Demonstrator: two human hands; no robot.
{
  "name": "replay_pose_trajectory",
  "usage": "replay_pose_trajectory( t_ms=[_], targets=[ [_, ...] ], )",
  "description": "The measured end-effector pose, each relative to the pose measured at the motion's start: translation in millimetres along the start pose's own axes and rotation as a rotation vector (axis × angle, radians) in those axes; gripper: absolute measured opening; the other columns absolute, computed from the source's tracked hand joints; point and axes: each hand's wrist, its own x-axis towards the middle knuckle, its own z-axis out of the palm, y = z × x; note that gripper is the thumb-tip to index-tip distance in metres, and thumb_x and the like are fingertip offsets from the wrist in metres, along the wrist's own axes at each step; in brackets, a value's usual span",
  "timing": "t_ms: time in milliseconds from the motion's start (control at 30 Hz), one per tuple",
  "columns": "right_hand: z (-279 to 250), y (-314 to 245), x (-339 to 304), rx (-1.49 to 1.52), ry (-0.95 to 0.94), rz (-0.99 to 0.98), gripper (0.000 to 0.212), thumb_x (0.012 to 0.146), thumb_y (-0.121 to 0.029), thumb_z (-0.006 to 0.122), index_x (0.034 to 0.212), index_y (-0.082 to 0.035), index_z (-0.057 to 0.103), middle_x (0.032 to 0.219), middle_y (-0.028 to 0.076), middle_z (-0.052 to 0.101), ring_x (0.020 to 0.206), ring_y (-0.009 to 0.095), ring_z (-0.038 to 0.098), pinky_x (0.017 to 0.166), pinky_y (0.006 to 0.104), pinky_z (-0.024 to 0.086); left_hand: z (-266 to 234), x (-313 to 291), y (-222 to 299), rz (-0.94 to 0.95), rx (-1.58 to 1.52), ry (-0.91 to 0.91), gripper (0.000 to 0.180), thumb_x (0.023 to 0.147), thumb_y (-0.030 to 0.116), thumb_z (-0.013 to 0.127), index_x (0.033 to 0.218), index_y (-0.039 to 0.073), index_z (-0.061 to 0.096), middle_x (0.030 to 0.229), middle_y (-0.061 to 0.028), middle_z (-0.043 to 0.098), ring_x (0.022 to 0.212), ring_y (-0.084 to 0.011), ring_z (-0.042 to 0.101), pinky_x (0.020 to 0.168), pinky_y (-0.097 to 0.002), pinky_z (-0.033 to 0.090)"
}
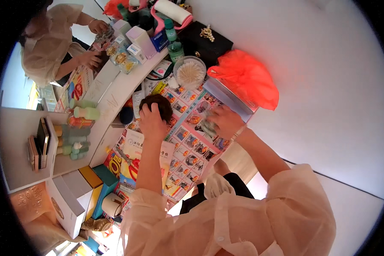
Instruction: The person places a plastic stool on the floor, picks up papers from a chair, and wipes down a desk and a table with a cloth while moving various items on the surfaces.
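Observation:
My left hand [152, 122] is closed over a round, dark brown, fuzzy thing [164, 107] that looks like a hairpiece or hair bun. It rests on the paper-covered table, with my fingers across its top. To the right, my right hand [227, 121] grips a crumpled grey cloth [208, 127] just over the paper; its fingers are slightly smeared by motion. Printed paper sheets [184, 143] with rows of small pictures lie under both hands. Close to my left forearm are a booklet [133, 143] and red-handled scissors [132, 170].
A clear tub of cotton swabs [190, 73], a green bottle [175, 51], a black box [205, 40] and a red plastic bag [247, 79] stand along the far side. At left, a mirror [13, 91] rises behind shelves with small bottles [86, 112]. Upright boxes [66, 205] stand near-left.

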Motion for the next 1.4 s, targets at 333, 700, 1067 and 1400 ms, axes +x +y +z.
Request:
replay_pose_trajectory(
  t_ms=[333, 700, 1067, 1400],
  targets=[
    [31, 26, 43, -0.011, 0.104, 0.103, 0.036, 0.068, -0.017, 0.052, 0.104, -0.012, 0.050, 0.114, 0.008, 0.040, 0.106, 0.026, 0.035, 0.081, 0.0409, 0.036, 48, 90, 54, 0.310, -0.177, 0.235, 0.038, 0.068, 0.002, 0.054, 0.103, -0.001, 0.040, 0.118, -0.0173, 0.034, 0.104, -0.0328, 0.039, 0.080, -0.0381, 0.038],
    [6, 31, -62, 0.121, -0.173, 0.146, 0.033, 0.064, -0.011, 0.052, 0.097, -0.012, 0.055, 0.111, 0.007, 0.043, 0.103, 0.027, 0.038, 0.085, 0.0368, 0.037, 54, 71, 58, -0.028, -0.728, -0.028, 0.022, 0.077, 0.002, 0.046, 0.099, -0.001, 0.046, 0.091, -0.0153, 0.050, 0.076, -0.0231, 0.052, 0.061, -0.0309, 0.044],
    [50, -5, -17, 0.023, -0.141, -0.033, 0.038, 0.063, -0.010, 0.056, 0.100, -0.016, 0.052, 0.110, 0.007, 0.043, 0.099, 0.024, 0.040, 0.078, 0.0352, 0.039, 80, -3, 39, -0.445, -2.100, -0.389, 0.020, 0.079, -0.002, 0.043, 0.098, -0.004, 0.047, 0.081, -0.0142, 0.055, 0.062, -0.0179, 0.053, 0.054, -0.0251, 0.045],
    [34, 12, 32, 0.046, 0.313, 0.138, 0.041, 0.062, -0.010, 0.055, 0.103, -0.013, 0.051, 0.107, 0.010, 0.044, 0.096, 0.029, 0.043, 0.080, 0.0345, 0.039, 97, -19, 35, -0.400, -2.118, -0.129, 0.027, 0.057, -0.017, 0.033, 0.074, -0.002, 0.047, 0.078, -0.0118, 0.049, 0.061, -0.0199, 0.050, 0.051, -0.0276, 0.040]
  ],
)
